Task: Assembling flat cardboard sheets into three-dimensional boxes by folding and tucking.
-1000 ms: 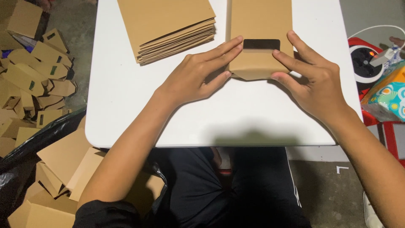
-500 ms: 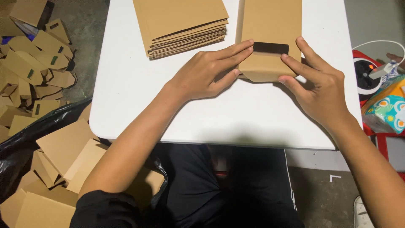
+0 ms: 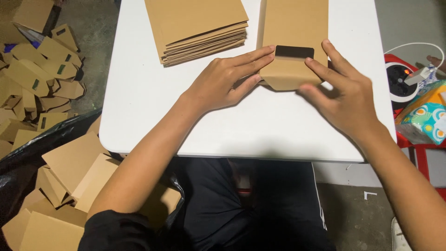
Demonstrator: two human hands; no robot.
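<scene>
Here, tan cardboard box (image 3: 293,37), black window patch (image 3: 294,51)

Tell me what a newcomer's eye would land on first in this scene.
Two bare hands meet at the top middle of the white table: the left hand and right hand press on a brown cardboard box with a black rectangular window. Just left of it lies a stack of flat brown cardboard blanks. On the floor at far left, a heap of folded boxes spills beside a black plastic bag.
</scene>
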